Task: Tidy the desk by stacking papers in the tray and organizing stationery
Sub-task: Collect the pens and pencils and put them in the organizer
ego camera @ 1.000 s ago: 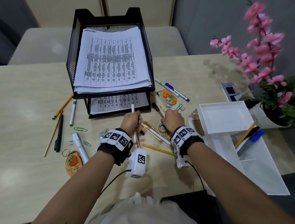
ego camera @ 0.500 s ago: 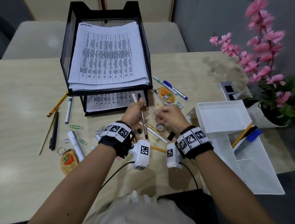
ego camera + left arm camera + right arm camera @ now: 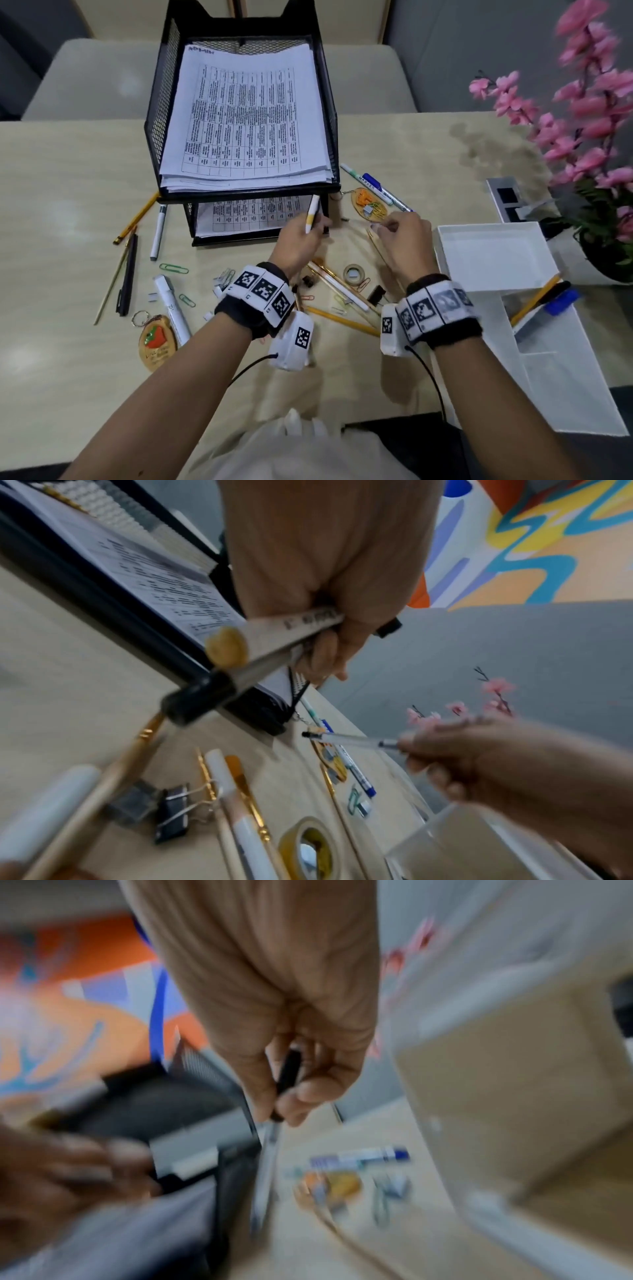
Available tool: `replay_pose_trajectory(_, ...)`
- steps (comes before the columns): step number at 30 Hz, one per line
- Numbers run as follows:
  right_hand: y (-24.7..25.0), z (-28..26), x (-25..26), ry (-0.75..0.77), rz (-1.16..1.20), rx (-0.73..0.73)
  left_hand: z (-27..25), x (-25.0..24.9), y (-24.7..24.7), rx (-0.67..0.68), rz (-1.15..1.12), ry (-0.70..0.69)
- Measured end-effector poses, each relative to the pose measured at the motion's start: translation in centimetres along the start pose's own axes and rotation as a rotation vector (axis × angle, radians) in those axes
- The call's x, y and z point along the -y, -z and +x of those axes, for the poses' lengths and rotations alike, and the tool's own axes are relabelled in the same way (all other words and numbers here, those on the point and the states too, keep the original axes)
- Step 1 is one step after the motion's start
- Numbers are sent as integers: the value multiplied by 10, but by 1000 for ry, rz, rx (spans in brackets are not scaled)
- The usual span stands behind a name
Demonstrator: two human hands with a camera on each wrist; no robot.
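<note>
Both hands lifted since the earlier frame. Left hand (image 3: 297, 240): fist round white pen with yellow band (image 3: 312, 212) plus a black-ended one, just before black mesh paper tray (image 3: 239, 192). Right hand (image 3: 404, 243): pinching clear ballpoint pen (image 3: 349, 740), white plastic organizer (image 3: 493, 260) just right. Risk, judged: bundled pens slipping; pen tips snagging tray mesh.

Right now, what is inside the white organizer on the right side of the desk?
The white organizer has an empty square tray on top. In the slot below lie a yellow pencil, a black pen and a blue marker; their lower ends are hidden.
</note>
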State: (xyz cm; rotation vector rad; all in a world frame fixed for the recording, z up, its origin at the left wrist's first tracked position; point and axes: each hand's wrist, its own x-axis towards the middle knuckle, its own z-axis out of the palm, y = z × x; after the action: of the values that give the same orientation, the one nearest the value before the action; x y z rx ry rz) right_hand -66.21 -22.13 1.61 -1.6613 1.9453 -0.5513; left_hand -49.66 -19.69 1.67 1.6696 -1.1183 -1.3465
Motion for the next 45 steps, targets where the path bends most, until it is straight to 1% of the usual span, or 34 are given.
replay_pose_trajectory(2,24,-4,10,40,161,42,0,-5,-10,44,-15,-23)
replay_pose_trajectory(4,38,-3,20,42,281,113,-1,-8,-18,102,-13,-26)
replay_pose_trajectory(7,34,10,33,0,267,208,0,-6,-26,194,-83,-15)
replay_pose_trajectory(8,28,17,37,-33,287,240,0,-5,-26,199,-83,-18)
replay_pose_trajectory(9,22,27,40,-87,354,263,2,-4,-25,189,-51,-22)
replay_pose_trajectory(10,14,39,40,-154,425,253,5,-2,-22,182,-1,-24)
replay_pose_trajectory(11,7,52,39,-217,450,209,7,2,-17,186,48,-24)
replay_pose_trajectory(12,0,66,35,-253,387,151,7,5,-12,200,83,-17)
replay_pose_trajectory(14,-13,88,24,-266,70,60,8,10,-1,207,108,21)
replay_pose_trajectory(15,-19,95,18,-273,-58,55,8,12,5,198,102,57)
replay_pose_trajectory(17,-28,101,7,-292,-214,112,10,16,16,136,93,127)
replay_pose_trajectory(20,-37,98,-7,-303,-326,140,13,19,26,48,74,168)
replay_pose_trajectory(23,-39,87,-13,-331,-273,94,13,16,25,51,3,179)
replay_pose_trajectory(25,-34,76,-10,-356,-136,25,12,12,17,66,-91,193)
replay_pose_trajectory(27,-25,55,-2,-354,62,-10,15,11,6,45,-113,194)
replay_pose_trajectory(28,-22,40,3,-336,161,27,16,12,2,37,-117,192)
replay_pose_trajectory(29,-21,24,7,-303,231,103,17,12,-2,35,-127,197)
replay_pose_trajectory(32,-23,-20,16,-200,374,405,21,14,-9,59,-229,224)
replay_pose_trajectory(34,-24,-32,19,-148,420,564,24,13,-12,23,-359,272)
replay_pose_trajectory(35,-22,-31,20,-148,437,607,25,12,-12,-5,-412,304)
replay_pose_trajectory(36,-21,-26,21,-160,461,610,27,12,-10,-22,-448,324)
replay_pose_trajectory(37,-22,-16,21,-179,477,562,28,14,-7,-29,-449,331)
replay_pose_trajectory(38,-23,-1,21,-200,478,457,30,15,-4,-32,-422,331)
replay_pose_trajectory(40,-29,42,23,-232,390,171,33,18,3,-60,-335,313)
replay_pose_trajectory(41,-32,64,26,-224,299,81,34,19,7,-75,-297,310)
replay_pose_trajectory(42,-34,84,32,-209,186,46,36,22,11,-82,-269,309)
replay_pose_trajectory(43,-35,98,33,-201,74,41,36,23,13,-76,-242,302)
replay_pose_trajectory(45,-42,120,33,-194,-123,85,35,23,21,-75,-193,288)
